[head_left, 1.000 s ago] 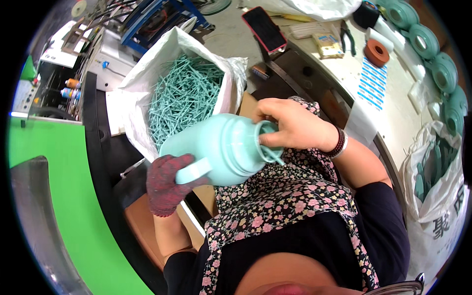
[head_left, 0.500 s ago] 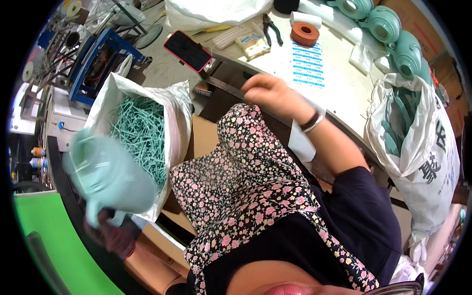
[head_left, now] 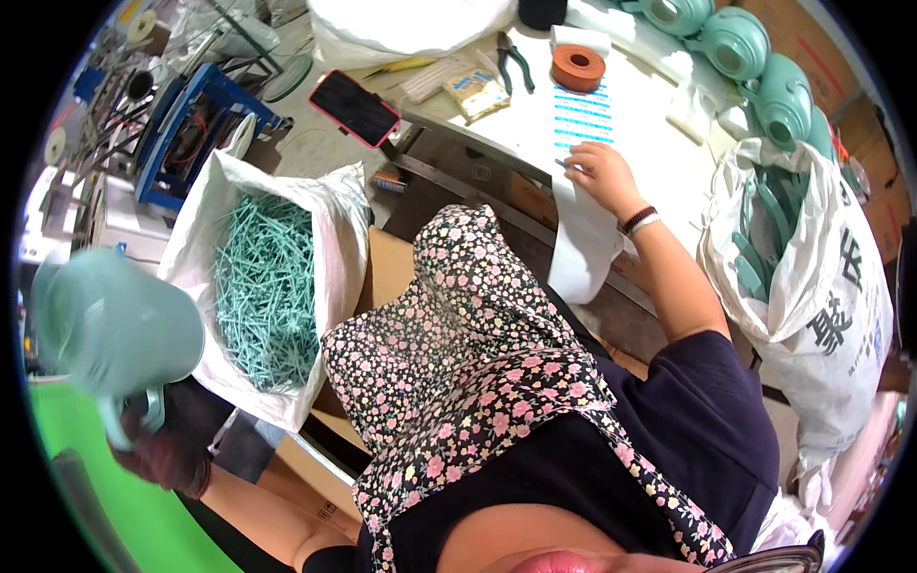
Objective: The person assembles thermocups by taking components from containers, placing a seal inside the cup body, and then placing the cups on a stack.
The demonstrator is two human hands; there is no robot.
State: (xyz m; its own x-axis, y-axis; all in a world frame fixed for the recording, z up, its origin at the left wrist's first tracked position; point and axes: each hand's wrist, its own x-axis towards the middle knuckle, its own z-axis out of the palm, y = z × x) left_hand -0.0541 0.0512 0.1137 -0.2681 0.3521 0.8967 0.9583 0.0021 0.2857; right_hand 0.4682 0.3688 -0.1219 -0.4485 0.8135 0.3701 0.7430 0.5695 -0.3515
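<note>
At the left, my left hand [head_left: 167, 449], in a dark glove, is closed round the handle [head_left: 129, 420] of a pale teal plastic jug [head_left: 124, 325]. The jug is tilted on its side and slightly blurred. My right hand [head_left: 607, 180] is bare and reaches to the table's near edge, at the lower end of a sheet of blue-and-white stickers [head_left: 583, 119]. Its thumb and fingertips pinch a small blue-edged sticker [head_left: 562, 162]. White backing paper [head_left: 578, 258] hangs off the edge below that hand.
A white sack [head_left: 334, 229] of thin teal plastic strips stands between the jug and my apron. On the table [head_left: 525, 124] lie pliers [head_left: 516, 65], an orange tape roll [head_left: 578, 67] and a phone [head_left: 355, 107] at its edge. More teal jugs [head_left: 735, 43] and a sack of teal parts [head_left: 793, 325] are right.
My left hand has carried the jug farther left, away from the sack of strips. My right hand has moved right to the sticker sheet and now pinches at its lower end.
</note>
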